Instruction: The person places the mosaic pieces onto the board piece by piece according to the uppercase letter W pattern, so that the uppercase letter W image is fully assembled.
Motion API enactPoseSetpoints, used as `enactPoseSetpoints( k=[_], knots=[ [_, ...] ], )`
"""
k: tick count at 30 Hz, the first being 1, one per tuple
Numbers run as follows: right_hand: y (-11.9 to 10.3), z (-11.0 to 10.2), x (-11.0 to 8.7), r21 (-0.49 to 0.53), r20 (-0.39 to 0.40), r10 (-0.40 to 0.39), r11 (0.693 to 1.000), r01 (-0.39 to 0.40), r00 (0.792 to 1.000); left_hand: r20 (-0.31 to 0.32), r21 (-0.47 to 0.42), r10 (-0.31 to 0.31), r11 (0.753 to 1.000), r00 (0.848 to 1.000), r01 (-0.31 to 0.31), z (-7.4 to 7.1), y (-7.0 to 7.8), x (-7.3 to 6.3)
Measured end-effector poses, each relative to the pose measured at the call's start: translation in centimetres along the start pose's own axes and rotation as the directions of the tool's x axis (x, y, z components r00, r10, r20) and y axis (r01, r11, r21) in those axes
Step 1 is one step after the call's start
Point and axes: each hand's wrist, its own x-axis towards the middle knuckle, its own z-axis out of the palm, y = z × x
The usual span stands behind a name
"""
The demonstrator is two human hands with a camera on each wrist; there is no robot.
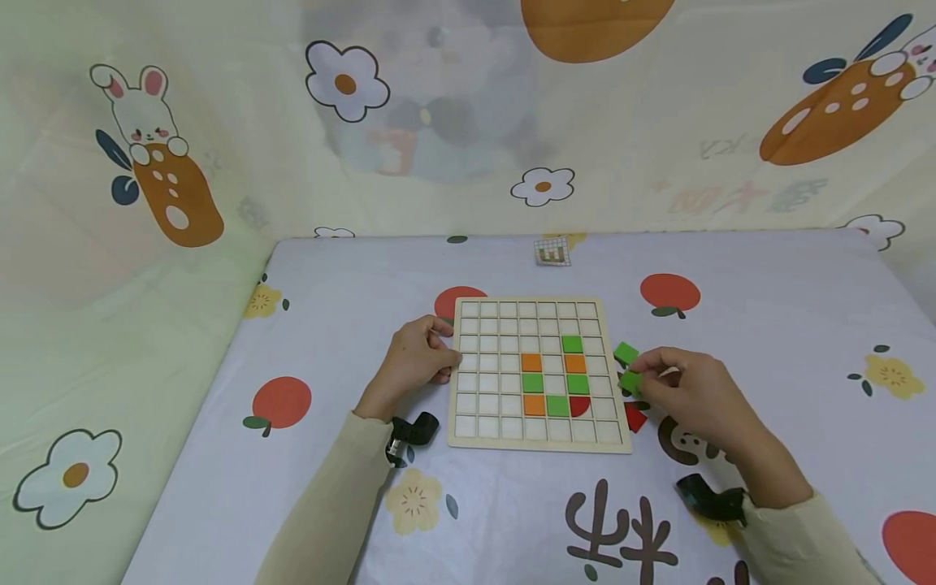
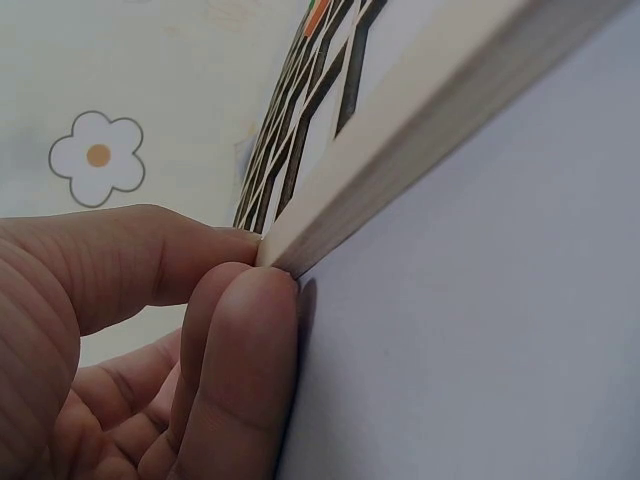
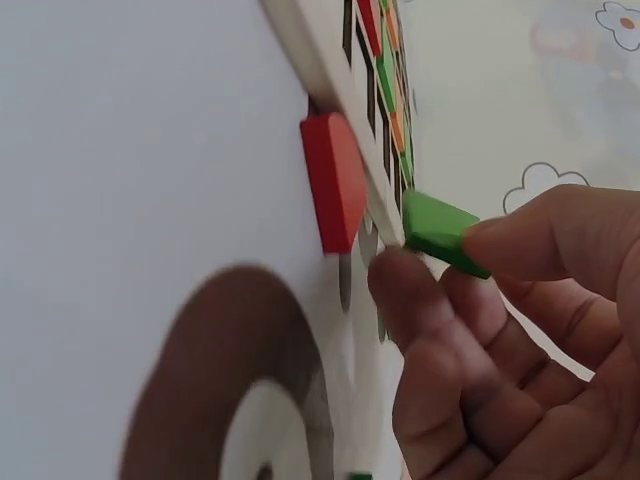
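Note:
A pale wooden grid board (image 1: 488, 445) lies on the table, with orange, green and red blocks seated in several of its cells. At its left edge my left hand (image 1: 415, 357) grips the rim between thumb and fingers; the left wrist view shows the fingertips (image 2: 250, 320) against the board's side. My right hand (image 1: 691, 394), just off the board's right edge, pinches a green block (image 3: 440, 230), seen tilted in the right wrist view. Near it lie another loose green block (image 1: 625, 353) and a red block (image 3: 335, 185) with a curved side, close to the board's edge.
A small card with a printed grid pattern (image 1: 552, 252) lies at the back of the table. The cloth on the table (image 1: 512, 512) carries printed fruit, flowers and brown figures. Behind it hangs a patterned curtain (image 1: 453, 203).

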Motion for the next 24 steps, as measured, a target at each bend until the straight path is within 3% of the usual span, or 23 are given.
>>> enactPoseSetpoints(
  k=[5,15,24],
  knots=[
    [-0.1,0.3,0.5,0.065,0.056,0.006,0.998,-0.010,0.998,0.001,0.002,0.001,1.000,1.000,-0.001,0.0,-0.1,0.1],
    [-0.7,1.2,0.9,0.069,0.068,0.053,0.996,-0.058,0.996,-0.008,0.014,0.009,1.000,1.000,-0.009,0.0,0.0,0.0],
    [-1.5,1.8,1.3,-0.091,0.107,0.019,0.996,-0.009,0.994,-0.008,0.017,0.004,1.000,1.000,-0.004,0.0,-0.2,0.1]
  ],
)
